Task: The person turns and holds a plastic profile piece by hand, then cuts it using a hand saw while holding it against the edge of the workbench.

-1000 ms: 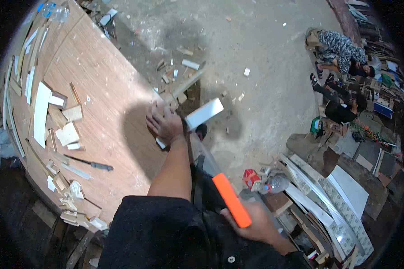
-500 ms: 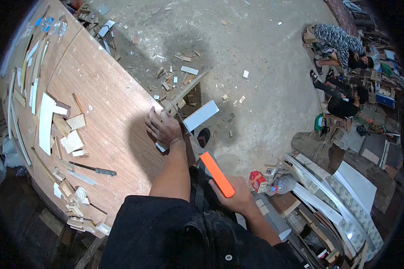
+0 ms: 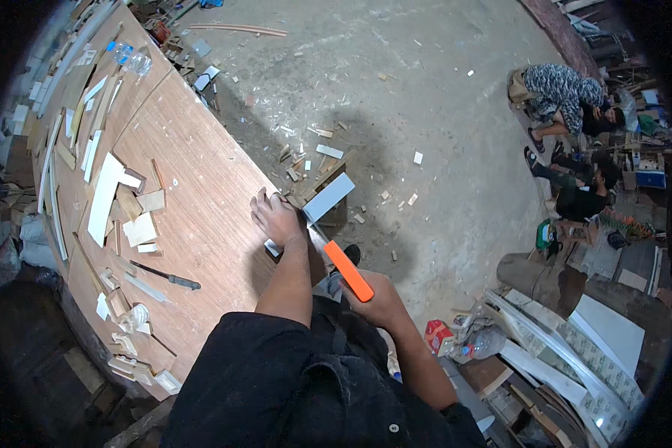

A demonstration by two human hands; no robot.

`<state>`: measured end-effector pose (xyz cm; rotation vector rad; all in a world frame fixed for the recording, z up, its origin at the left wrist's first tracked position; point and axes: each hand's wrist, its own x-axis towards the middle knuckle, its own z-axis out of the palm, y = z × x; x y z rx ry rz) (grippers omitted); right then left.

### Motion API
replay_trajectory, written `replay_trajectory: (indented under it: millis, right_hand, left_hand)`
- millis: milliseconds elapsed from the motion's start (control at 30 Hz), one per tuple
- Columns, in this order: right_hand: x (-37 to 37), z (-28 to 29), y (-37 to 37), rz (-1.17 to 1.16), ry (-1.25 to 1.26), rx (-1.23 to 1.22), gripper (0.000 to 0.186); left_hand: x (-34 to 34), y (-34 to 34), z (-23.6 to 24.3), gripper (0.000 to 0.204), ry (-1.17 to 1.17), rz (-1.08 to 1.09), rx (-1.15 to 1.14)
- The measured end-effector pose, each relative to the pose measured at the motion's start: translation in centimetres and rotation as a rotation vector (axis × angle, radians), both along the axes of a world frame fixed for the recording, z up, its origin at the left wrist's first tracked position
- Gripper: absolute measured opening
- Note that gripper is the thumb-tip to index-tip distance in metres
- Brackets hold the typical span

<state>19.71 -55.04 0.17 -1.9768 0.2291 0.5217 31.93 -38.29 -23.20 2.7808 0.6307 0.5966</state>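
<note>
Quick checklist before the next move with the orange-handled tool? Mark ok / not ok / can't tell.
1. Left hand at the edge of the table: ok.
2. Right hand closed on the orange handle: ok.
3. White board sticking out past the table edge: ok.
4. Left fingers clear of the blade: cannot tell; they look close.
5. Black-handled tool away from both hands: ok, lying on the table.
6. Two people well away: ok, across the floor.

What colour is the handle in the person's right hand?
The handle in the right hand is bright orange, seen best in the head view.
</note>
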Motion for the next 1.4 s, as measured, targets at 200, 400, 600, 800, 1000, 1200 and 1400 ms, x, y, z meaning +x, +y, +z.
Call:
replay_trajectory:
  millis: [200,400,600,800,1000,1200,1400]
  right_hand:
    - [-1.7,-1.5,-0.3,0.014,-0.060,-0.001,0.022]
    - [-1.9,-1.8,-1.5,0.046,-0.046,0.020,0.020]
    - [-2.2,-2.0,-0.9,0.023,-0.048,0.022,0.018]
    - [-2.3,-2.1,-0.8,0.027,-0.057,0.002,0.017]
    - [-2.9,-3.3,-0.7,0.003,-0.224,-0.071,0.017]
    - [-1.8,-2.8,-0.4,0.016,-0.129,-0.026,0.019]
    - [-0.3,-1.7,-0.2,0.084,-0.058,-0.086,0.021]
  left_hand:
    - [-0.4,-0.4,1.6,0.008,0.098,-0.026,-0.047]
    - [-0.5,-0.6,1.7,0.009,0.035,-0.019,-0.073]
    - [-0.3,-0.1,0.6,0.007,-0.017,-0.027,-0.018]
    - [-0.1,-0.3,0.2,0.007,-0.019,-0.027,-0.025]
    - [0.1,-0.3,-0.4,0.012,0.114,-0.017,-0.049]
    - [0.0,0.9,-2.4,0.009,-0.073,-0.020,0.067]
    - [0.6,0.7,-2.9,0.003,-0.108,-0.008,0.100]
